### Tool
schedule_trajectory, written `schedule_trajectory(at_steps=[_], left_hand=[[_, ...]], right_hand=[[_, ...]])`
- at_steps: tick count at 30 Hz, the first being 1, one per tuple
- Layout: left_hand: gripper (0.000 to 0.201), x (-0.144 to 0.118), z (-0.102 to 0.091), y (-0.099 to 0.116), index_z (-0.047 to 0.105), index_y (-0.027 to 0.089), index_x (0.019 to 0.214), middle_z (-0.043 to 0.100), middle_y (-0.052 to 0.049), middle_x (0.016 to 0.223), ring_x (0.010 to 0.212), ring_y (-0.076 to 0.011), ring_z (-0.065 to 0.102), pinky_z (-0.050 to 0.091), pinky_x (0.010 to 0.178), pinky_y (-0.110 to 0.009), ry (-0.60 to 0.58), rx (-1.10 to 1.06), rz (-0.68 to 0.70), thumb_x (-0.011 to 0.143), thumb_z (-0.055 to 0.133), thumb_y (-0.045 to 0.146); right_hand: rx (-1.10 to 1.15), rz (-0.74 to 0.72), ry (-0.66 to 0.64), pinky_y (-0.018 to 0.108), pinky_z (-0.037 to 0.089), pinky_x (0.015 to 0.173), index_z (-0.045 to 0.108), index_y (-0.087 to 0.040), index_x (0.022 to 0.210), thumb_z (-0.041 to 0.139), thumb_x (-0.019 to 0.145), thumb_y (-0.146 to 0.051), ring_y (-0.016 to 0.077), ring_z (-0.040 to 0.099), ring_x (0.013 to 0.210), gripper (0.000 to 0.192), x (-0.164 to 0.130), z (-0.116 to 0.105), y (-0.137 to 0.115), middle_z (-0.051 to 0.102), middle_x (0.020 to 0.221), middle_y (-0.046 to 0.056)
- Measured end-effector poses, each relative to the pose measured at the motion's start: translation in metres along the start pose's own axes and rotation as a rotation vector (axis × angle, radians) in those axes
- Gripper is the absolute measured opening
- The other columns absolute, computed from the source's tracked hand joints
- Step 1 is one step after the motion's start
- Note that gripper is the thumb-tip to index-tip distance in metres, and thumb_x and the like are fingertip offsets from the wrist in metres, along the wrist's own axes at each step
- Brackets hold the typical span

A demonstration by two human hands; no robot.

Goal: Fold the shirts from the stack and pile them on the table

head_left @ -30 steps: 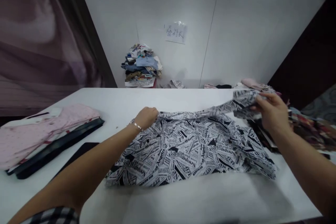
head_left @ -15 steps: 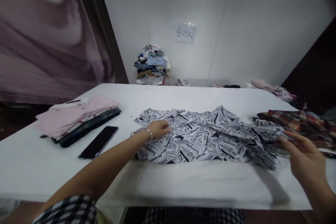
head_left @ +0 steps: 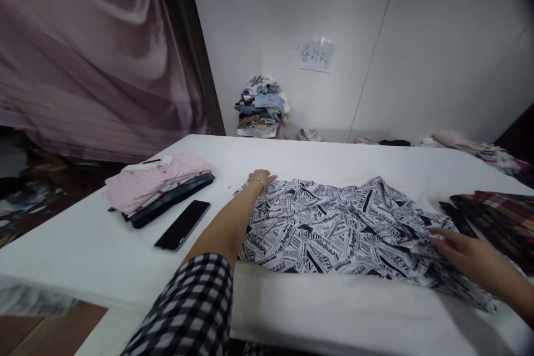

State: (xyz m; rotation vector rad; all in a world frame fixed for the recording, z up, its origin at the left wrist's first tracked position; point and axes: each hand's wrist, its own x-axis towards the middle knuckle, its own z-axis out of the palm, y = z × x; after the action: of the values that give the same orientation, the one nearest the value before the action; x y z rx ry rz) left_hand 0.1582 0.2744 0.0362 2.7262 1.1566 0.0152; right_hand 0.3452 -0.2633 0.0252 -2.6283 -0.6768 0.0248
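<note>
A black-and-white newspaper-print shirt (head_left: 329, 228) lies spread on the white table (head_left: 83, 250). My left hand (head_left: 261, 177), with a thin bracelet at the wrist, rests flat on the shirt's far left corner. Fingers of my right hand (head_left: 463, 250) lie stretched out on the shirt's right edge, pressing the cloth down. Neither hand grips the fabric.
A pink folded shirt (head_left: 156, 181) lies on a dark stack at the left, with a black phone (head_left: 182, 225) beside it. Dark plaid clothes (head_left: 496, 214) lie at the right. A heap of clothes (head_left: 262, 105) stands by the far wall, below a paper sign (head_left: 315, 55).
My right hand has let go of the raised shirt part and come down onto the right edge. My left hand slid to the far left corner. The view shifted left.
</note>
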Motion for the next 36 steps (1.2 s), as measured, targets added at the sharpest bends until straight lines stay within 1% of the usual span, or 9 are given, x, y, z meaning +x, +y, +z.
schedule_trajectory(at_steps=[3,6,10,15,18,22,26,30,36], left_hand=[[0.032,0.011,0.004,0.010,0.072,0.020,0.100,0.067,-0.014,0.116,0.112,-0.0291,0.058,0.040,0.095,-0.042,-0.026,0.031,-0.003,0.081,0.055,0.039],[0.033,0.018,-0.001,0.003,0.069,0.019,0.106,0.066,-0.015,0.117,0.112,-0.0273,0.058,0.041,0.094,-0.040,-0.001,0.046,-0.036,0.084,0.049,0.034],[0.036,0.020,-0.013,-0.030,0.068,0.016,0.105,0.067,-0.017,0.115,0.112,-0.0293,0.058,0.042,0.092,-0.041,0.011,0.057,-0.128,0.086,0.047,0.039],[0.045,0.005,-0.020,-0.056,0.067,0.018,0.102,0.068,-0.013,0.112,0.104,-0.0244,0.062,0.045,0.083,-0.034,0.046,0.014,-0.137,0.091,0.035,0.049],[0.050,-0.019,-0.020,-0.046,0.067,0.018,0.094,0.069,-0.011,0.105,0.096,-0.0227,0.063,0.045,0.079,-0.031,0.077,-0.002,-0.030,0.092,0.030,0.051],[0.050,-0.066,-0.010,-0.016,0.067,0.020,0.093,0.069,-0.008,0.097,0.090,-0.0230,0.062,0.046,0.076,-0.033,-0.001,0.008,0.344,0.084,0.044,0.063],[0.030,-0.097,0.001,0.000,0.067,0.019,0.093,0.065,-0.009,0.101,0.098,-0.0252,0.058,0.044,0.083,-0.037,0.000,0.171,0.657,0.082,0.056,0.045],[0.023,-0.089,-0.008,-0.002,0.067,0.016,0.083,0.065,-0.011,0.093,0.093,-0.0235,0.059,0.044,0.080,-0.036,0.007,0.310,0.640,0.087,0.044,0.017],[0.022,-0.066,-0.041,-0.006,0.063,0.012,0.092,0.063,-0.015,0.097,0.097,-0.0263,0.056,0.042,0.081,-0.039,0.341,0.364,0.539,0.086,0.041,0.012]], right_hand=[[0.061,-0.121,-0.191,0.048,0.053,0.079,0.069,-0.040,0.097,0.048,0.072,-0.062,0.0338,0.068,0.089,0.039,0.005,0.009,-0.049,0.073,0.090,0.007],[0.018,-0.295,-0.205,0.044,0.045,0.101,0.066,-0.027,0.114,0.042,0.081,-0.059,0.0290,0.058,0.116,0.052,0.019,0.029,-0.074,0.063,0.123,0.007],[-0.185,-0.347,-0.141,0.051,0.035,0.107,0.060,-0.016,0.125,0.038,0.084,-0.057,0.0315,0.043,0.131,0.062,0.038,0.070,-0.063,0.049,0.139,0.015],[-0.305,-0.362,-0.088,0.058,0.036,0.103,0.055,-0.022,0.132,0.034,0.088,-0.056,0.0328,0.037,0.135,0.059,0.043,0.098,-0.036,0.043,0.145,0.013],[-0.262,-0.388,-0.118,0.051,0.036,0.107,0.057,-0.020,0.130,0.037,0.087,-0.059,0.0313,0.041,0.132,0.062,0.045,0.093,-0.031,0.046,0.142,0.015],[-0.196,-0.395,-0.090,0.048,0.035,0.109,0.056,-0.020,0.131,0.037,0.087,-0.062,0.0300,0.044,0.130,0.064,0.037,0.075,-0.040,0.049,0.140,0.013],[-0.200,-0.536,-0.131,0.049,0.032,0.110,0.053,-0.023,0.134,0.045,0.086,-0.059,0.0300,0.038,0.134,0.061,0.014,0.060,-0.055,0.045,0.143,0.010],[-0.239,-0.577,-0.163,0.048,0.036,0.107,0.056,-0.025,0.131,0.052,0.083,-0.041,0.0292,0.044,0.130,0.051,0.004,0.054,-0.054,0.050,0.140,0.008],[-0.265,-0.440,-0.047,0.042,0.053,0.086,0.068,-0.026,0.114,0.043,0.075,-0.017,0.0279,0.062,0.108,0.047,0.016,0.046,-0.048,0.066,0.119,0.005]])
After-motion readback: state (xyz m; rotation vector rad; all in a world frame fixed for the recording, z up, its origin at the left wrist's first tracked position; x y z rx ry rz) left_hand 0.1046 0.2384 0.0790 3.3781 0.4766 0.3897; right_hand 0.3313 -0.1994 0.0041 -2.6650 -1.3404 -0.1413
